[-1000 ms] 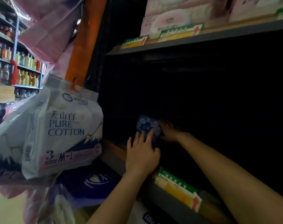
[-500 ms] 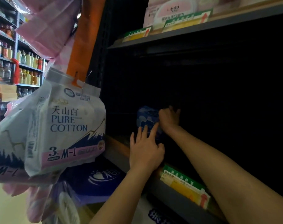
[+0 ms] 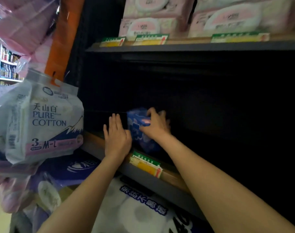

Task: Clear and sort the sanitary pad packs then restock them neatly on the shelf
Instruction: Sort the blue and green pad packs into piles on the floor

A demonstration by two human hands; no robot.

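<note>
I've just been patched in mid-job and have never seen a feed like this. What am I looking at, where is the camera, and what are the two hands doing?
There is no machine here: a person works with bare hands, and the single picture comes from a wide-angle camera worn on the head, looking forward and down. The right hand grips a blue sanitary pad pack standing on the dark middle shelf. The left hand lies flat, fingers straight, beside that pack's left side; contact is hard to judge. Yellow-green price tags sit on the shelf edge. Pink packs fill the shelf above. At left hangs a white Pure Cotton pack; toilet roll packs sit below.
</note>
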